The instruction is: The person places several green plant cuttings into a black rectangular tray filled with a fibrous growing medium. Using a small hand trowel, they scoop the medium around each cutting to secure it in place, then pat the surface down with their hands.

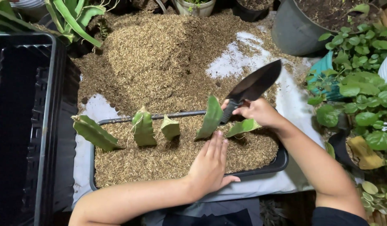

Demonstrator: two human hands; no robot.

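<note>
Trowel handle (229,109) hidden—crate (26,125) cut off left.

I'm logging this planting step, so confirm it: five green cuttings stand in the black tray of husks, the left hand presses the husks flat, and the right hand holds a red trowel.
Not quite: the trowel in the right hand is black, not red, as the head view shows. The rest stands: five green cuttings stand in the black tray of husks, and the left hand lies flat on the husks.

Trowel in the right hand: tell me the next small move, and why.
Probably tip the trowel down and firm husk around the fourth cutting. It leans, the left hand presses flat at its base, and the right hand holds the blade raised above the tray.
</note>
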